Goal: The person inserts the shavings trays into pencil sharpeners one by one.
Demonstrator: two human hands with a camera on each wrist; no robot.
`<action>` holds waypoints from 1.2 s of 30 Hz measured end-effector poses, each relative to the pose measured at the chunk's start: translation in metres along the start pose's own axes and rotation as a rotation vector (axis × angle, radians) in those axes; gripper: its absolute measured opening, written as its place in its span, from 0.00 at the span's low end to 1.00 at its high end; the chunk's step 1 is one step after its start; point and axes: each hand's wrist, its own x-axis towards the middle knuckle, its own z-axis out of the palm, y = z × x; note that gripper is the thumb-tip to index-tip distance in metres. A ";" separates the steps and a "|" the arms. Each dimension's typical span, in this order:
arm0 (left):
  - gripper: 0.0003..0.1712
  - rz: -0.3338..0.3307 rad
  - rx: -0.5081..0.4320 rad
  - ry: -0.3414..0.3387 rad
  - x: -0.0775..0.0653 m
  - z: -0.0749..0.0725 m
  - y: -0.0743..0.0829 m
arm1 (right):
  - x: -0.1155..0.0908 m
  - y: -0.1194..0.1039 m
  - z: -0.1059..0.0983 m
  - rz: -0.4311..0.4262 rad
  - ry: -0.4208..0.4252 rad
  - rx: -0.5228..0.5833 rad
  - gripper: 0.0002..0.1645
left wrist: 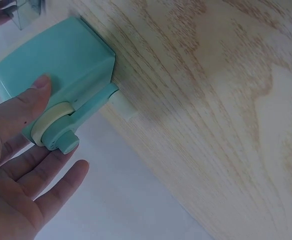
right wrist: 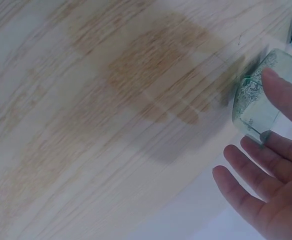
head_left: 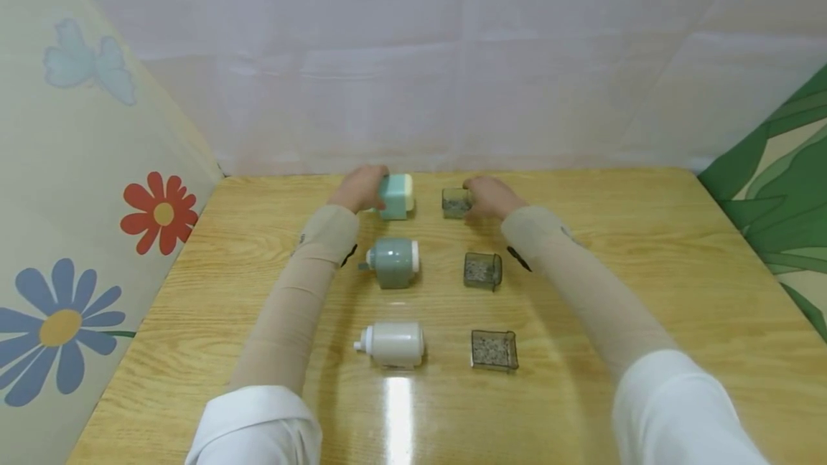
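Note:
At the back of the table, my left hand [head_left: 364,189] grips a mint-green crank pencil sharpener [head_left: 395,201] with a cream front. In the left wrist view, the thumb lies on the body of the sharpener [left wrist: 61,60] and fingers reach under it beside the crank [left wrist: 86,112]. To its right, my right hand [head_left: 492,198] holds a clear shavings drawer [head_left: 454,204]. The right wrist view has this drawer [right wrist: 248,97] between thumb and fingers, with grey shavings inside. A gap separates drawer and sharpener.
A dark green sharpener [head_left: 393,264] and a whitish sharpener [head_left: 395,344] stand nearer in the same column. Right of them lie two smoky shavings drawers, a middle drawer [head_left: 482,270] and a near drawer [head_left: 494,349]. A white cloth [head_left: 413,92] hangs behind the table [head_left: 614,235].

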 end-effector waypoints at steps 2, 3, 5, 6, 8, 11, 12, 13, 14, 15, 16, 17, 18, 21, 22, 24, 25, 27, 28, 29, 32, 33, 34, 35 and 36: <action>0.34 0.003 0.001 0.000 0.000 0.000 0.000 | 0.001 -0.001 0.000 -0.005 0.002 -0.004 0.42; 0.34 0.004 0.001 0.001 0.000 0.000 0.000 | 0.001 -0.001 0.000 -0.007 0.003 -0.006 0.42; 0.35 0.004 0.004 0.002 0.000 0.000 0.001 | 0.002 -0.002 0.000 -0.011 0.007 -0.012 0.41; 0.35 0.004 0.006 0.004 0.000 0.000 0.001 | 0.002 -0.003 0.000 -0.014 0.007 -0.015 0.41; 0.35 0.003 0.009 0.005 -0.001 0.000 0.001 | 0.002 -0.004 0.001 -0.012 0.005 -0.015 0.41; 0.34 0.007 0.014 0.011 -0.001 0.000 0.000 | 0.003 -0.006 0.001 -0.003 -0.004 -0.011 0.41; 0.34 0.007 0.016 0.012 -0.002 0.000 0.000 | 0.004 -0.007 0.002 -0.001 -0.006 -0.009 0.41; 0.34 0.006 0.015 0.012 -0.002 0.001 0.000 | 0.004 -0.008 0.002 0.002 -0.007 -0.007 0.41; 0.34 0.006 0.014 0.012 -0.002 0.001 0.000 | 0.004 -0.008 0.002 0.004 -0.010 -0.005 0.41; 0.35 0.005 0.013 0.011 -0.002 0.001 0.000 | 0.005 -0.008 0.002 0.005 -0.011 -0.003 0.42; 0.35 0.005 0.013 0.011 -0.003 0.001 0.001 | 0.005 -0.009 0.002 0.006 -0.011 0.001 0.42; 0.34 0.004 0.011 0.010 -0.003 0.000 0.001 | 0.005 -0.009 0.003 0.005 -0.011 0.002 0.42; 0.34 0.004 0.009 0.010 -0.003 0.000 0.001 | 0.005 -0.009 0.003 0.004 -0.011 0.002 0.42; 0.34 0.006 0.009 0.012 -0.004 -0.001 0.001 | 0.006 -0.010 0.003 0.002 -0.013 -0.001 0.42; 0.33 0.007 0.009 0.013 -0.004 -0.001 0.001 | 0.006 -0.011 0.003 0.001 -0.014 -0.003 0.42; 0.33 0.007 0.007 0.016 -0.004 -0.001 0.001 | 0.007 -0.012 0.002 0.002 -0.018 -0.006 0.42; 0.33 0.008 0.006 0.016 -0.004 -0.001 0.001 | 0.007 -0.012 0.002 0.001 -0.020 -0.007 0.42; 0.33 0.008 0.005 0.017 -0.004 -0.001 0.001 | 0.008 -0.013 0.003 0.001 -0.022 -0.009 0.42; 0.33 0.008 0.005 0.018 -0.004 -0.001 0.001 | 0.009 -0.013 0.002 0.000 -0.023 -0.009 0.42; 0.33 0.011 0.011 0.019 -0.004 -0.001 0.001 | 0.009 -0.014 0.002 0.000 -0.024 -0.008 0.42; 0.34 0.019 0.034 0.026 -0.003 0.000 0.001 | 0.009 -0.015 0.002 -0.002 -0.027 -0.005 0.43; 0.34 0.022 0.042 0.029 -0.003 0.001 0.001 | 0.009 -0.016 0.002 -0.003 -0.028 -0.005 0.43; 0.34 0.024 0.047 0.032 -0.003 0.001 0.001 | 0.009 -0.017 0.001 -0.006 -0.029 -0.004 0.43; 0.34 0.027 0.052 0.035 -0.003 0.001 0.001 | 0.009 -0.018 0.001 -0.006 -0.031 -0.003 0.43; 0.34 0.026 0.048 0.035 -0.003 0.001 0.001 | 0.009 -0.018 0.001 -0.010 -0.030 -0.006 0.43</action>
